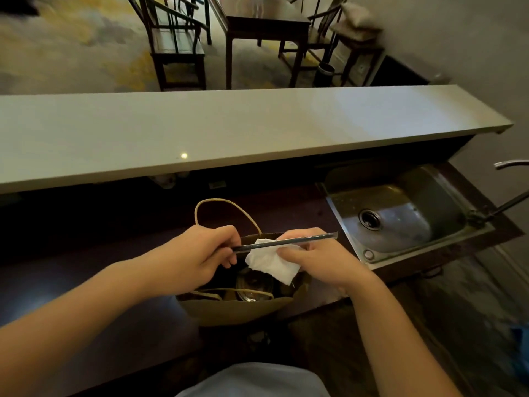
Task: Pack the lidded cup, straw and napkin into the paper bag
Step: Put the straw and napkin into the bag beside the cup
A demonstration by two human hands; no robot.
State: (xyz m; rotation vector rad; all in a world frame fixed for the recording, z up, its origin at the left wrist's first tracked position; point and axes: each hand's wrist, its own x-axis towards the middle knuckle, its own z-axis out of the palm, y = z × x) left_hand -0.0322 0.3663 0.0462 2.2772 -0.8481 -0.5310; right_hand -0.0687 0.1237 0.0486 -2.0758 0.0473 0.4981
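Left hand [207,247]: fingers curled in, pinching the left end of one straw [286,241]. Right hand [317,256]: closed on the same straw further along and on one white napkin [272,262], which hangs crumpled from the thumb and fingers. The straw lies nearly level between the two hands, its right end projecting past the right hand toward the sink [400,213].

Both items are held directly above the open mouth of one brown paper bag [237,310], standing on the dark counter [86,282]. Inside the bag, one lidded cup [253,285] is visible, clear lid uppermost. The bag has two cord handles: one standing up behind the hands, one folded down across the near rim.

One pale shelf [200,133] runs above the counter.
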